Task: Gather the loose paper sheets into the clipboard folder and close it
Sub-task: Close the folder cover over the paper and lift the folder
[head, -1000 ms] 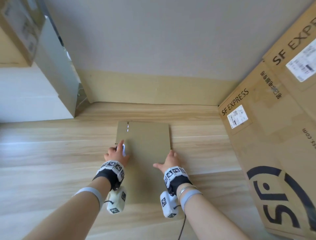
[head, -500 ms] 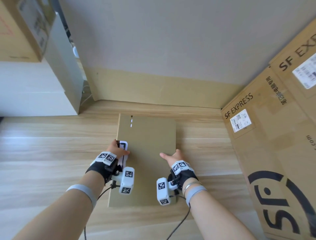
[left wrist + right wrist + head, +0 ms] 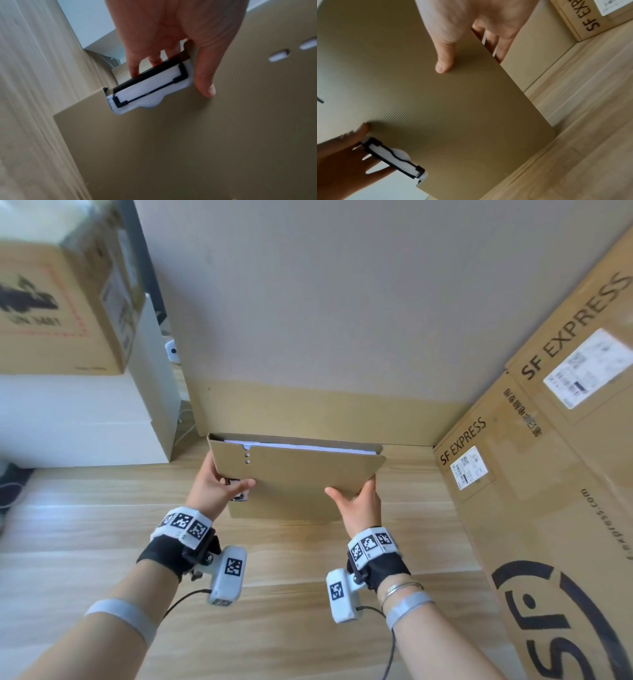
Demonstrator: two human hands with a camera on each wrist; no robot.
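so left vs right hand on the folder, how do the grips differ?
Left hand grips the folder at its clip edge; right hand holds the plain opposite edge. Left thumb lies beside the clip; right thumb on bare cover. Both have thumb on front, fingers behind.

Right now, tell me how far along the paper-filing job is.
Done, by the look of it: the white sheets sit inside the tan folder, and its cover lies over them. In hand: the left hand grips the side with the clip, the right hand grips the opposite edge, and the folder is tilted up off the wooden floor. Left: nothing that I can see; no loose sheet shows on the floor.
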